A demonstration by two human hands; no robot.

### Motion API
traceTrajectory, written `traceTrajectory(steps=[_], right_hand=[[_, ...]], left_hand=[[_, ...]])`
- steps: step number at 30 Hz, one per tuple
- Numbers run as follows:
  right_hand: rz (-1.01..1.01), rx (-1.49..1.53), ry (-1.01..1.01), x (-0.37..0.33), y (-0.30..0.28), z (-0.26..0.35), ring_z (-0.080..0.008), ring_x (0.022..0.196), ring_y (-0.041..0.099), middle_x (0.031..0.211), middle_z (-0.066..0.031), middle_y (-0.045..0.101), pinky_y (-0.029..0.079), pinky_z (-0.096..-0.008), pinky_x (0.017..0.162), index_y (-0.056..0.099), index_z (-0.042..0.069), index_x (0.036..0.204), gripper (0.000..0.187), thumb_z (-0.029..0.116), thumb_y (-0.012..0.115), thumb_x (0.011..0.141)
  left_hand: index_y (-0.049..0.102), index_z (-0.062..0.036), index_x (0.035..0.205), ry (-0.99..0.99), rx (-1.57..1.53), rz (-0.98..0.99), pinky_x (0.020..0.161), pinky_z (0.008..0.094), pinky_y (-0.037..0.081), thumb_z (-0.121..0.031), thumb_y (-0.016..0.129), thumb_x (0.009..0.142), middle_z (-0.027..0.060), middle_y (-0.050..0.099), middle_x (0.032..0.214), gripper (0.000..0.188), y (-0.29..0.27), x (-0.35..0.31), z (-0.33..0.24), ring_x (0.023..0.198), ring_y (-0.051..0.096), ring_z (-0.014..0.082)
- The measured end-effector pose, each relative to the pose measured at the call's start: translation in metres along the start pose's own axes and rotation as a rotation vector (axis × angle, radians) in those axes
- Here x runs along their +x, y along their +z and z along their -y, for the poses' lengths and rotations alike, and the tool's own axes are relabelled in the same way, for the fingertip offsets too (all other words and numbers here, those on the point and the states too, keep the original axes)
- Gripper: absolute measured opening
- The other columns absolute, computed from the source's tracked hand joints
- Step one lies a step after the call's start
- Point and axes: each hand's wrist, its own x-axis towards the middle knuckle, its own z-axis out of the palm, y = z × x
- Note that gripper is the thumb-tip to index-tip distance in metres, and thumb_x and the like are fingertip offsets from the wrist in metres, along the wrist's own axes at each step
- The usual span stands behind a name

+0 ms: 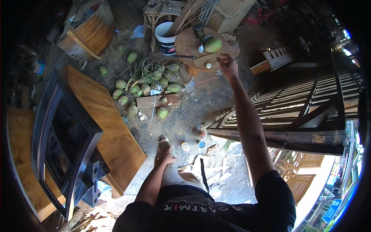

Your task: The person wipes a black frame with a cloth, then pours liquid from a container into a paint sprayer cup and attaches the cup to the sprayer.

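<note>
My right arm reaches out over a round wooden tabletop (184, 43). My right hand (227, 65) hovers at its near right edge with the fingers curved and apart, seemingly holding nothing. Beside the fingertips lies a short flat piece of wood (205, 59), and a dark, narrow blade-like strip (186, 57) extends left of it. A green coconut (213, 45) sits on the tabletop, with a small white object (200, 49) to its left. Another small white piece (208, 65) is at the near edge. My left hand (166, 156) rests on my leg, fingers laid along it.
Several green coconuts (174, 87) and a stalk bunch (146, 69) litter the floor around a board (147, 101). A white-and-black bucket (165, 33) stands left of the tabletop. Wooden furniture (106, 127) fills the left; a slatted wooden frame (293, 104) leans at right. Small jars (202, 144) stand near my feet.
</note>
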Motion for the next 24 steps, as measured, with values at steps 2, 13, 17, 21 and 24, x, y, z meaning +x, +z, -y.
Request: traceTrajectory(steps=[2, 13, 17, 21, 24], right_hand=[[0.01, 0.025, -0.036, 0.025, 0.015, 0.001, -0.0298, 0.089, 0.077, 0.1, -0.0146, 0.078, 0.059, -0.0411, 0.081, 0.068, 0.009, 0.125, 0.049, 0.042, 0.076, 0.091], [0.283, -0.673, -0.164, 0.262, 0.115, -0.074, -0.0369, 0.124, 0.063, 0.137, -0.0159, 0.064, 0.05, -0.0491, 0.103, 0.058, 0.013, 0.14, 0.058, 0.038, 0.074, 0.09], [0.343, -1.008, -0.279, 0.335, 0.163, -0.122, -0.0393, 0.128, 0.061, 0.142, -0.0143, 0.06, 0.049, -0.0502, 0.105, 0.063, 0.012, 0.134, 0.046, 0.029, 0.07, 0.092], [0.765, -0.975, -0.093, 0.368, 0.201, -0.117, -0.035, 0.122, 0.065, 0.13, -0.0149, 0.069, 0.051, -0.0469, 0.104, 0.069, 0.015, 0.129, 0.046, 0.015, 0.071, 0.083], [0.853, -0.966, -0.21, 0.38, 0.203, -0.126, -0.0347, 0.117, 0.068, 0.12, -0.0161, 0.072, 0.053, -0.0452, 0.101, 0.073, 0.014, 0.123, 0.042, 0.015, 0.075, 0.081]], left_hand=[[0.02, -0.0317, 0.166, -0.061, -0.137, 0.062, 0.122, 0.0551, 0.033, -0.05, 0.084, 0.074, 0.0274, 0.02, 0.168, 0.114, 0.039, 0.035, 0.011, 0.152, 0.028, 0.0471], [0.058, -0.0311, 0.144, -0.154, 0.141, -0.036, 0.111, 0.069, 0.034, -0.041, 0.074, 0.082, 0.0269, 0.039, 0.154, 0.066, 0.047, 0.09, -0.072, 0.141, 0.035, 0.0577], [0.06, -0.029, 0.143, -0.118, 0.067, -0.037, 0.11, 0.0657, 0.036, -0.038, 0.075, 0.083, 0.029, 0.037, 0.156, 0.063, 0.009, 0.107, -0.062, 0.138, 0.04, 0.0559], [0.06, -0.0285, 0.144, -0.173, 0.004, 0.028, 0.113, 0.0639, 0.036, -0.037, 0.076, 0.082, 0.0301, 0.037, 0.156, 0.064, -0.025, 0.104, -0.059, 0.139, 0.04, 0.0555], [0.059, -0.0282, 0.144, -0.174, -0.03, 0.05, 0.114, 0.063, 0.035, -0.037, 0.076, 0.082, 0.0306, 0.037, 0.156, 0.065, -0.036, 0.108, -0.057, 0.14, 0.039, 0.0552]])
